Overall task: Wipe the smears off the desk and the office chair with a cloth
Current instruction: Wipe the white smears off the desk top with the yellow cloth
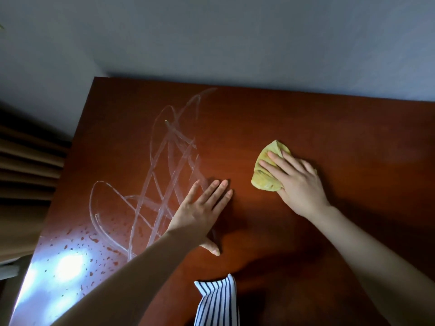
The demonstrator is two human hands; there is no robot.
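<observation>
A reddish-brown wooden desk (294,118) fills the view. White looping smears (169,156) cover its left half, with droplets and glare near the front left corner. My right hand (299,182) presses flat on a crumpled yellow cloth (266,177) at the middle right of the desk, right of the smears. My left hand (202,208) rests flat on the desk with straight fingers, at the right edge of the smears. The office chair is not in view.
A grey wall (235,38) runs behind the desk's far edge. Brown pleated curtains (26,161) hang to the left of the desk. A striped blue and white piece of fabric (216,302) shows at the bottom middle, over the desk's front edge.
</observation>
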